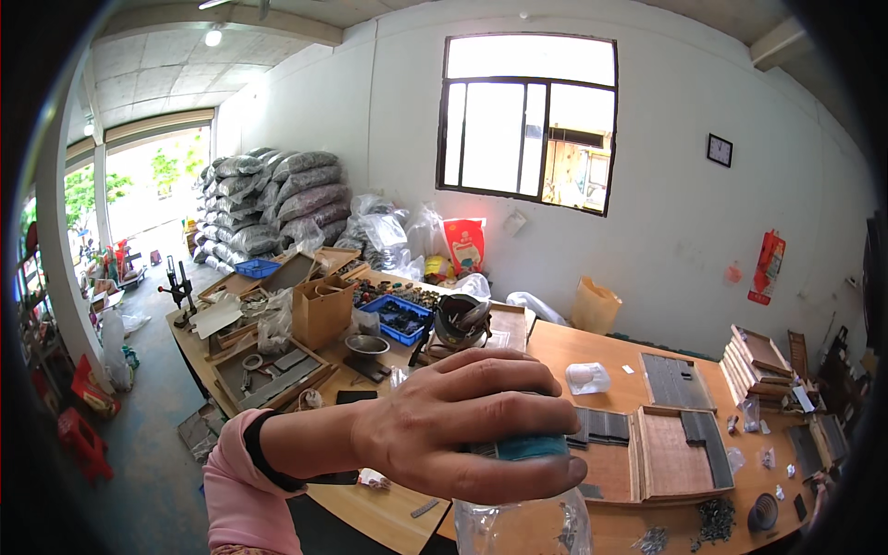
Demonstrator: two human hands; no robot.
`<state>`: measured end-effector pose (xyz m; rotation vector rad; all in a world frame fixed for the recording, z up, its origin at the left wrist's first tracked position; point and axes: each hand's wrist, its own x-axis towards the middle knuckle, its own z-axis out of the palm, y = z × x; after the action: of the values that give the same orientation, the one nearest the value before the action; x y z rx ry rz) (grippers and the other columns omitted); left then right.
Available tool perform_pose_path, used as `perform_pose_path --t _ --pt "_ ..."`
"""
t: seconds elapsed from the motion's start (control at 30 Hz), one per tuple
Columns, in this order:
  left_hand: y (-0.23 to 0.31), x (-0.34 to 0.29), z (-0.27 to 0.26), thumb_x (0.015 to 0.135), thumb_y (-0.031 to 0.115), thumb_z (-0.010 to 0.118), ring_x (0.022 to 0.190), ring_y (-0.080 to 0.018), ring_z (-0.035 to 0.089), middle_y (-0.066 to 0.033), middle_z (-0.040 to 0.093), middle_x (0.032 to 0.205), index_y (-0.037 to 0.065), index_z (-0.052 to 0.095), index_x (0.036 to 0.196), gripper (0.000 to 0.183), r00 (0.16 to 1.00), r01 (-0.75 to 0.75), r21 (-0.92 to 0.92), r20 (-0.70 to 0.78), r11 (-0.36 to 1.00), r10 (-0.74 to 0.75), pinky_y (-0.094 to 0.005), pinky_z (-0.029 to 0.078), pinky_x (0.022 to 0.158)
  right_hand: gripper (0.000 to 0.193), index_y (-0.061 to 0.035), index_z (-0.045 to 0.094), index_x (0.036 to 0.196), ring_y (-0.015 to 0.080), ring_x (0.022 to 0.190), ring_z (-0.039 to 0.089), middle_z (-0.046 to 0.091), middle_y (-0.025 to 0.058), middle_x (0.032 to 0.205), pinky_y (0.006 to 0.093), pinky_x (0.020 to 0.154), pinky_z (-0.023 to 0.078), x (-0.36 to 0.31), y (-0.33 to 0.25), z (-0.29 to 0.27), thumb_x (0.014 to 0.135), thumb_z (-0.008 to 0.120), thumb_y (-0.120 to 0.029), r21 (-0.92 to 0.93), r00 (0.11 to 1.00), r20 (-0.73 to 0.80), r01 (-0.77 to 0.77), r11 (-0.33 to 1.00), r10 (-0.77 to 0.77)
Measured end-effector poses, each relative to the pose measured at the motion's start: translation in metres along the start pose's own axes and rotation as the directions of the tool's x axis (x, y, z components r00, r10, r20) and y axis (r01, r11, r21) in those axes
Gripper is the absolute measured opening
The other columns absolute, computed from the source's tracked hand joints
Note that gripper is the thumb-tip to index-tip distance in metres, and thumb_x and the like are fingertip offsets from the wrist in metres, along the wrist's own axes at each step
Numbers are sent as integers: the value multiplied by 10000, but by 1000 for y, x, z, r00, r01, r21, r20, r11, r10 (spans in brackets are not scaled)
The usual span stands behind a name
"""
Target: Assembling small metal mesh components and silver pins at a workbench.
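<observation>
My left hand (472,421) reaches in from the lower left, in a pink sleeve with a black band at the wrist. Its fingers curl over a teal object (532,448), of which only a strip shows between them; the rest is hidden. Just below the hand is a clear plastic bag (523,529). Wooden trays with dark grey strips (606,426) lie close to the fingertips on the right. No part of my right hand can be seen.
Dark small parts (717,520) lie heaped near a dark coil (763,511) on the right of the table. Further left are a blue crate (396,319), a metal bowl (367,345) and a cardboard box (323,310). Stacked sacks (310,185) stand by the wall.
</observation>
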<state>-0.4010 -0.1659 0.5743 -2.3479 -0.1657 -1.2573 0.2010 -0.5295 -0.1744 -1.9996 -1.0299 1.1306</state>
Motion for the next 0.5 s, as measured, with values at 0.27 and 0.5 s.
perform_pose_path --t 0.27,0.5 --pt "-2 5 5 724 121 716 981 -261 581 -85 588 1086 178 568 1193 496 1000 -11 6 -3 1000 11 -366 495 815 377 -83 650 1145 158 795 632 689 117 903 308 753 507 13 -4 4 806 753 -213 6 1000 -16 -2 1000 2" --pt "-5 5 2 768 143 735 995 -305 607 -139 636 1118 172 557 1131 405 998 -16 32 63 999 14 -417 527 851 384 -87 649 1152 162 800 636 691 123 909 313 757 509 8 -2 1 807 753 -219 0 999 -23 -23 1000 23"
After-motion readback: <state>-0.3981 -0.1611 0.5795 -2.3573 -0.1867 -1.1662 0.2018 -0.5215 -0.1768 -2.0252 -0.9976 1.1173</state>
